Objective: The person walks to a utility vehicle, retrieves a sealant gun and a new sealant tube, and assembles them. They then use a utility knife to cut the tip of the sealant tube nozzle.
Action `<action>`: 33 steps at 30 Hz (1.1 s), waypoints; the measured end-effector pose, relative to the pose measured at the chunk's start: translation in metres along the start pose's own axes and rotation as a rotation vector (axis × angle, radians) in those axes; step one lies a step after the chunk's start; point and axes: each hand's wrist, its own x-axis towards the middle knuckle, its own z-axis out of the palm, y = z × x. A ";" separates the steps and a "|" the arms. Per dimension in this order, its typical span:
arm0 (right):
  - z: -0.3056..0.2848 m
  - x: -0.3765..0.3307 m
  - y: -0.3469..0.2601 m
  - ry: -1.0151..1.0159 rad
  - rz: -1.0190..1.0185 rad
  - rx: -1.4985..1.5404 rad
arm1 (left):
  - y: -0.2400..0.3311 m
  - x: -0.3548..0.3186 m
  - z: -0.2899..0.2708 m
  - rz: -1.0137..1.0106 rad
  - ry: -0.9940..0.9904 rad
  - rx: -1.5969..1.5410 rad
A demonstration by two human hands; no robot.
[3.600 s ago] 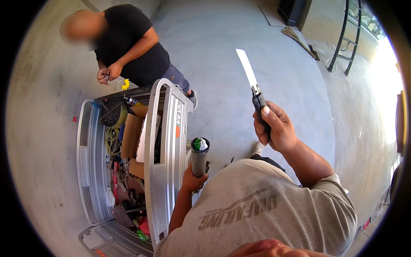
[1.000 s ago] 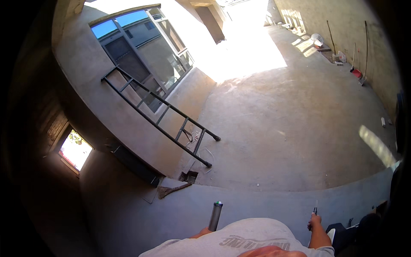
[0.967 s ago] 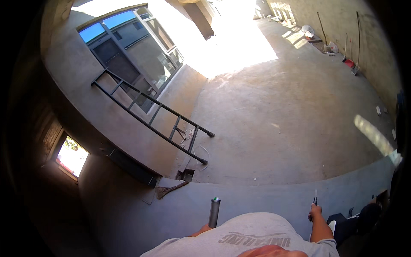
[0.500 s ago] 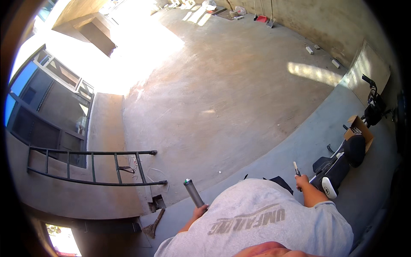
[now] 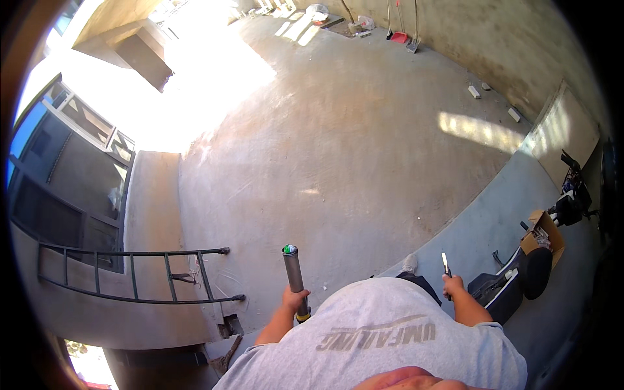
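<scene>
My left hand (image 5: 296,300) is closed around the grey metal barrel of a caulking gun (image 5: 294,270), held nearly upright. Green stuff shows at its upper end and a yellow collar below my grip; the rest is hidden by my shirt. My right hand (image 5: 453,286) grips the dark handle of a knife (image 5: 446,263), its pale blade pointing away from me. The two hands are well apart, on either side of my body.
A dark metal ladder (image 5: 133,276) lies to the left, below a framed window (image 5: 78,162). An electric scooter (image 5: 513,286) with a cardboard box (image 5: 552,235) stands at right. A broom (image 5: 227,354) is near lower left. A red dustpan (image 5: 399,38) sits by the far wall.
The caulking gun has come up and more upright, showing its green end and yellow collar. My right hand has shifted slightly down with the knife. A shoe now shows ahead of me.
</scene>
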 end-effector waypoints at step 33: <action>0.081 0.353 -0.463 0.034 0.047 0.093 | 0.240 0.462 0.119 -0.169 -0.151 -0.191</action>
